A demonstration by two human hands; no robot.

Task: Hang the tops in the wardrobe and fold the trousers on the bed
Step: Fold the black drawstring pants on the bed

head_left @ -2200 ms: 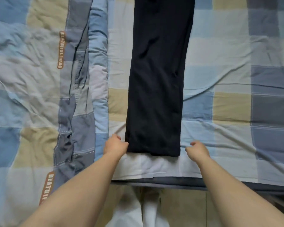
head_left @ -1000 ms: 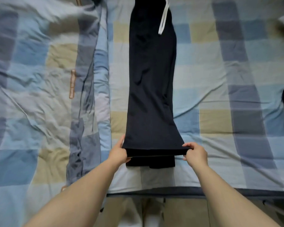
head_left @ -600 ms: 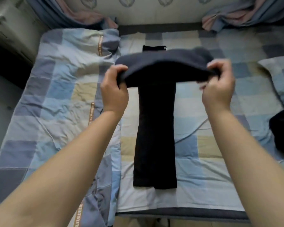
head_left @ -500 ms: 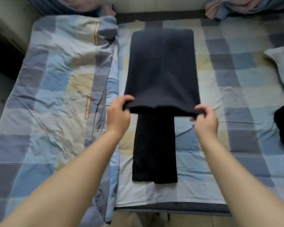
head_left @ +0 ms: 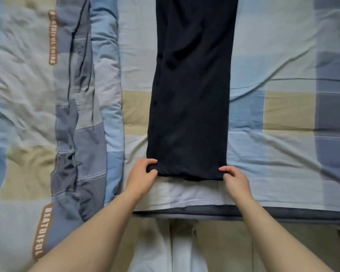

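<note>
A pair of black trousers [head_left: 190, 95] lies lengthwise on the checked bed sheet [head_left: 279, 158], legs together, with the hem nearest me and the top cut off by the frame. My left hand [head_left: 143, 173] pinches the hem's left corner, thumb on top. At the right corner my right hand [head_left: 235, 177] grips the hem with curled fingers. The hem lies a short way in from the bed's near edge. No tops or wardrobe are in view.
A crumpled checked quilt [head_left: 28, 95] with brown lettered strips covers the left part of the bed. The dark mattress edge [head_left: 263, 213] runs across below my hands. Below it are the tan floor [head_left: 234, 248] and my own legs in light trousers [head_left: 177, 250].
Half a second ago both hands held a lifted fold of the trousers further up the bed. Now they grip the hem corners near the bed edge, and the trousers lie flat and long.
</note>
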